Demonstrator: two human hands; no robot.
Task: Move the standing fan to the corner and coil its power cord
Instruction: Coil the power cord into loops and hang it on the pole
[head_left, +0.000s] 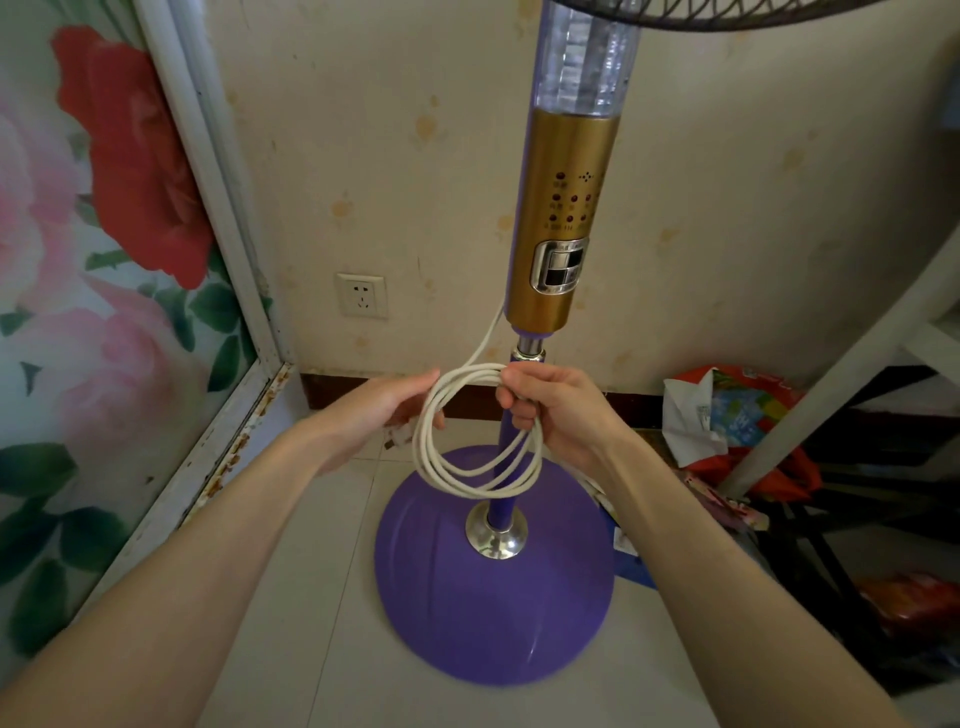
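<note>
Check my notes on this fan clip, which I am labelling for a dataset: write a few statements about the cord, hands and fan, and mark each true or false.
1. The right hand grips the white cord loops. True.
2. The plug is in the wall socket. False: the socket is empty.
3. The fan base is purple. True.
4. The cord lies flat on the floor. False: it hangs in loops from the hands.
5. The left hand touches the loops. True.

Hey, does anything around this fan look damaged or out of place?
The white frame beside the floral panel has rusty, flaking patches near the floor. Bags lie heaped on the right. The fan stands upright; the cord hangs neatly looped.
</note>
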